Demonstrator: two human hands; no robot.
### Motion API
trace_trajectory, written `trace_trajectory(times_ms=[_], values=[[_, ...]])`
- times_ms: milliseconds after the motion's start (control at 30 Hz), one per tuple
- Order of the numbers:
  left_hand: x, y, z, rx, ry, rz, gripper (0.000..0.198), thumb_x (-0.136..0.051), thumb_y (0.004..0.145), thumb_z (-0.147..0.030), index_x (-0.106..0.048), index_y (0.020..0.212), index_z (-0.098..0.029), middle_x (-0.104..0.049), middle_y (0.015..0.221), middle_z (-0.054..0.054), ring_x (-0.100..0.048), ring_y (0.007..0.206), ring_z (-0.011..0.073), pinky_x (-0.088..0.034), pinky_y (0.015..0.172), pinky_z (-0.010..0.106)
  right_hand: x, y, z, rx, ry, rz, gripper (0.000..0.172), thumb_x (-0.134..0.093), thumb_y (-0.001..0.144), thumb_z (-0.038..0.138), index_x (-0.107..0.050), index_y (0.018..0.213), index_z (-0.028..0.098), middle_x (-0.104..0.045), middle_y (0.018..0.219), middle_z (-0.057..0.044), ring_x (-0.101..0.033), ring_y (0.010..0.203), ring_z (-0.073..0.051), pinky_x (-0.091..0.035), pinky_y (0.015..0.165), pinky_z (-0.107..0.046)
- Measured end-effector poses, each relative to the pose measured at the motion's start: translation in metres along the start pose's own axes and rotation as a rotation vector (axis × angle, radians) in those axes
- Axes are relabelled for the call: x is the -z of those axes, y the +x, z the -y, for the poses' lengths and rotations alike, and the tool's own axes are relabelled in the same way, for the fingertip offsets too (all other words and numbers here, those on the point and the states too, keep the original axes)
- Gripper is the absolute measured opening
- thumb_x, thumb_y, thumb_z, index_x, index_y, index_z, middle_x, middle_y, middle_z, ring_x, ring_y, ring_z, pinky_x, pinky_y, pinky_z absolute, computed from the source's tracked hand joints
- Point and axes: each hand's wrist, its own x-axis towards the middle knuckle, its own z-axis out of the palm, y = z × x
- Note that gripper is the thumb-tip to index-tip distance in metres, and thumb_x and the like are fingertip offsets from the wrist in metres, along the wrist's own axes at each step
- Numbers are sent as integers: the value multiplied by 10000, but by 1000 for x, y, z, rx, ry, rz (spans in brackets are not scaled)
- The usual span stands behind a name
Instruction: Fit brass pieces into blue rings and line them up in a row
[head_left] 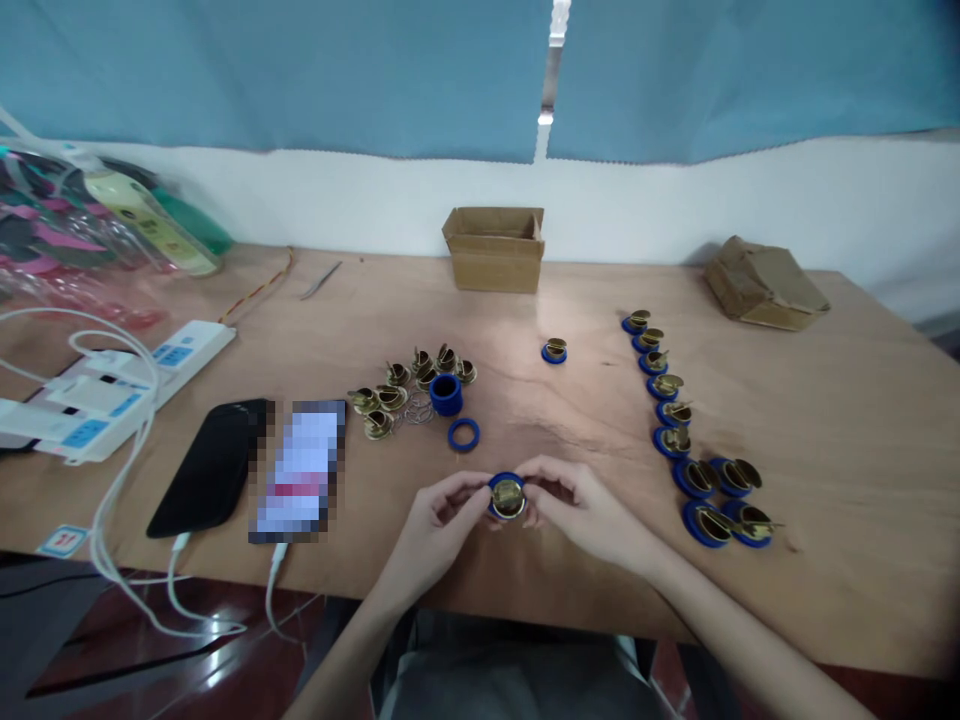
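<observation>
Both hands meet over the near edge of the wooden table [825, 400]. My left hand [439, 515] and my right hand [577, 505] pinch one small part between their fingertips: a brass piece seated in a blue ring [508, 496]. Just beyond them lies a loose blue ring [463, 434] and a short stack of blue rings [445, 394]. A cluster of bare brass pieces [397, 392] with wire loops sits to the left of the stack. To the right runs a curved row of several ringed brass pieces [675, 415], and one more ringed piece [554, 351] lies alone.
Two phones on cables, a black phone [210, 468] and a lit phone [300, 470], lie at the left. White power strips [112, 385] and plastic bags [67, 235] are farther left. An open cardboard box [495, 248] and a flattened brown package [765, 283] stand at the back.
</observation>
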Motion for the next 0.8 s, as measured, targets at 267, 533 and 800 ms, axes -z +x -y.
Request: trace_trajectory(times_ms=[267,533,800], values=[[-1,-1,0,37,-62,57,379,-716,870,-365,-689,1166,-129,-784,885,77,-724,757,155,-593,733,248,0,2,0,-7,120,3,210,-610,908,292,-631,1082,177,-693,861,-33,-663,696,-146,-554,672,-310],[-2,-1,-1,35,-91,14,432,-740,838,-346,-642,1189,-116,-726,728,18,-705,646,140,-600,651,248,-5,1,0,-13,113,17,230,-606,876,212,-643,1102,183,-698,895,-27,-645,678,-126,-543,657,-291],[-3,-1,2,-9,-31,16,452,-730,835,-326,-639,1239,-144,-756,882,60,-729,782,173,-617,785,312,-3,2,-2,7,103,18,232,-609,923,294,-628,1127,187,-707,918,-42,-657,692,-141,-555,669,-313]])
